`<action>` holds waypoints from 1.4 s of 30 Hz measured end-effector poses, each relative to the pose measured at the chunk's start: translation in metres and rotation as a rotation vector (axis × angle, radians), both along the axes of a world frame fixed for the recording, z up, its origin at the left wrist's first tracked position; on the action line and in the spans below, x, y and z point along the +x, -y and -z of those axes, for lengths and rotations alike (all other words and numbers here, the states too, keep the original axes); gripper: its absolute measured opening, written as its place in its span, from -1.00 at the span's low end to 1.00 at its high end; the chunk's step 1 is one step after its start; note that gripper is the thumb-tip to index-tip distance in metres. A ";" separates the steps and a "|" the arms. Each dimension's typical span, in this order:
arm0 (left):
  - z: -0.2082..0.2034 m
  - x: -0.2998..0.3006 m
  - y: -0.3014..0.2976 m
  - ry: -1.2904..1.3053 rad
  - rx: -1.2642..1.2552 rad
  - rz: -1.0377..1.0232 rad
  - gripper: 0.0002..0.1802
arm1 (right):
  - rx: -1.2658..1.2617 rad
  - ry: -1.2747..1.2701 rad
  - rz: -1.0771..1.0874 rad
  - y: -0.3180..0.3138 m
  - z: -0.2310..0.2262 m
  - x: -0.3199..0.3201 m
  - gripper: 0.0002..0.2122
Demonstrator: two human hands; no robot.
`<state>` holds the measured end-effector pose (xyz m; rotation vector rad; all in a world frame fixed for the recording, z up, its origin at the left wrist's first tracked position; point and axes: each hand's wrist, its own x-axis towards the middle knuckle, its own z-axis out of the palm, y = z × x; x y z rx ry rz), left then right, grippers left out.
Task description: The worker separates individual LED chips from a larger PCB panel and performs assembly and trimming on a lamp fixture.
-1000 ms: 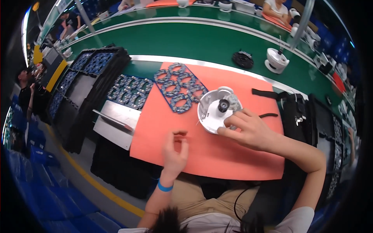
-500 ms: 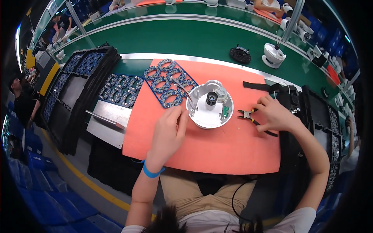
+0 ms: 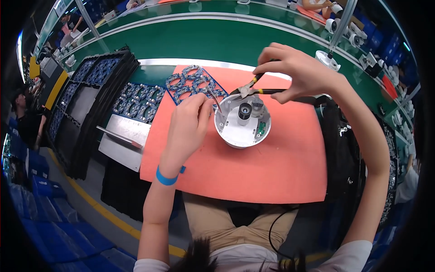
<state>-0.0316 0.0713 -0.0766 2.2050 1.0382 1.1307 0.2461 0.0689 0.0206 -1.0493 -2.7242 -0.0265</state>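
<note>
A white round camera housing sits on the orange mat, its open top showing a black lens, a silver motor and a small green board. From its left side a thin cable rises, and my left hand is closed at it, fingertips pinched together. My right hand grips a pair of side cutters with yellow-and-black handles. The handles are spread and the jaws hover over the housing's far rim, apart from the cable.
Blue circuit-board panels lie left of and partly on the mat. A metal plate with a handle is beside them. Black trays of boards stand far left. Black items lie right. Another white housing stands behind my right hand.
My right hand has picked the side cutters up off the mat and brought them left and away from me, over the housing. My left hand has moved up to the cable, which has shifted.
</note>
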 end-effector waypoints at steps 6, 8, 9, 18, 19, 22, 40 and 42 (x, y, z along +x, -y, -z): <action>0.000 -0.004 -0.002 -0.036 0.068 -0.033 -0.75 | -0.106 0.160 -0.038 -0.019 -0.012 -0.032 -0.59; 0.001 -0.003 -0.003 -0.038 0.062 -0.028 -0.75 | -0.131 0.187 -0.040 -0.020 -0.009 -0.037 -0.59; 0.000 -0.003 -0.003 -0.042 0.037 -0.028 -0.78 | -0.134 0.189 -0.041 -0.022 -0.008 -0.040 -0.59; 0.001 -0.005 -0.001 -0.019 0.041 -0.046 -0.82 | -0.149 0.336 -0.056 -0.019 -0.012 -0.055 -0.70; 0.000 -0.007 0.000 0.023 0.029 -0.068 -0.82 | -0.073 0.284 -0.065 -0.016 -0.013 -0.051 -0.70; -0.015 -0.015 0.018 0.119 -0.054 -0.129 -0.82 | -0.070 0.111 0.049 -0.001 -0.022 -0.031 -0.68; 0.263 0.002 0.171 -0.141 -0.297 0.075 -0.64 | -0.293 -0.043 0.199 0.108 0.080 0.027 -0.69; 0.249 0.000 0.168 -0.174 -0.302 0.116 -0.63 | -0.255 -0.083 0.209 0.106 0.086 0.017 -0.78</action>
